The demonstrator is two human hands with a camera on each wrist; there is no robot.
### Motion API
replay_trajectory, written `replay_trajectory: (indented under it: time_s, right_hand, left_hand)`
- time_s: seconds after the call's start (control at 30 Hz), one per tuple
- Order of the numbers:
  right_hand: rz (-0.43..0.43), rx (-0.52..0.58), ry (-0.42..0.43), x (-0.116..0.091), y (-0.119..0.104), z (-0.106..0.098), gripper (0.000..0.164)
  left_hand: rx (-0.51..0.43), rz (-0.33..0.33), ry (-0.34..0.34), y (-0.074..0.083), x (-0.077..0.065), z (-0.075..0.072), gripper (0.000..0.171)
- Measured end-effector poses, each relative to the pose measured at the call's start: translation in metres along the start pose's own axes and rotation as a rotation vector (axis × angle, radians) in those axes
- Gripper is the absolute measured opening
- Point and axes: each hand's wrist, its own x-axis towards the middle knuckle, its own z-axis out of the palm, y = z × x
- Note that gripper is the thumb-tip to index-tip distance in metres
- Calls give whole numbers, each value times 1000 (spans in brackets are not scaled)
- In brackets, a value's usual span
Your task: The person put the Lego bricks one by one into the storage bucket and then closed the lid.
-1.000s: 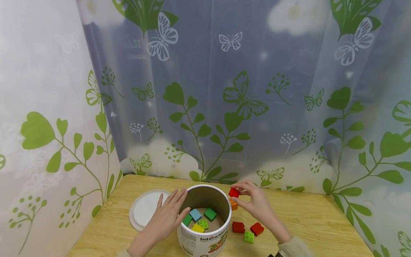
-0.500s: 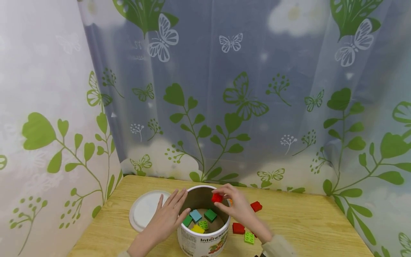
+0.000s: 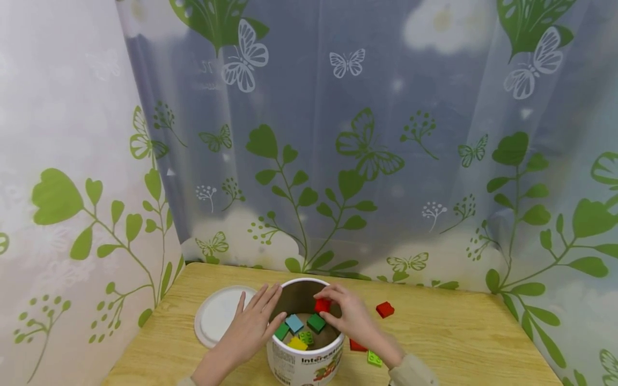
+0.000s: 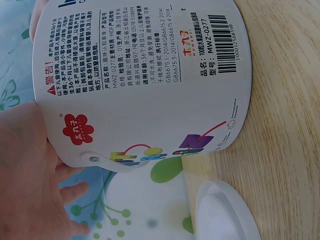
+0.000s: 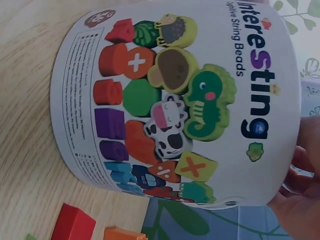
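Observation:
My right hand [image 3: 351, 316] reaches over the right rim of a white round bucket [image 3: 284, 364], pinching a red toy brick [image 3: 322, 305] between thumb and fingers inside its mouth. In the right wrist view only part of that hand [image 5: 300, 200] shows at the rim, and the red brick is hidden. With fingers straight, my left hand [image 3: 248, 327] rests on the bucket's left rim. Inside lie a dark green brick [image 3: 316, 322], a light blue brick [image 3: 294, 323], a lime brick [image 3: 306, 337], a yellow brick [image 3: 298, 343] and another green brick [image 3: 281, 331].
A white lid [image 3: 222, 316] lies left of the bucket on the wooden table [image 3: 458, 332]. To the right are a red brick [image 3: 384, 309], another red brick [image 3: 358, 346] and a lime brick [image 3: 374, 358]. An orange brick [image 5: 122, 234] shows in the right wrist view.
My right hand has carried the red brick leftward from beside the bucket, over the rim, and lower into its mouth. The left hand has stayed in place.

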Motion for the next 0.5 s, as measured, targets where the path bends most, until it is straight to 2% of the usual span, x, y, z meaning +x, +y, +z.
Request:
replay_trajectory:
  time_s: [0.23, 0.5]
  right_hand:
    - [-41, -83, 1, -1, 1, 4, 34]
    - [-3, -98, -57, -2, -2, 2, 32]
  left_hand:
    - [11, -2, -3, 1, 0, -1, 68]
    - [7, 0, -7, 1, 1, -2, 68]
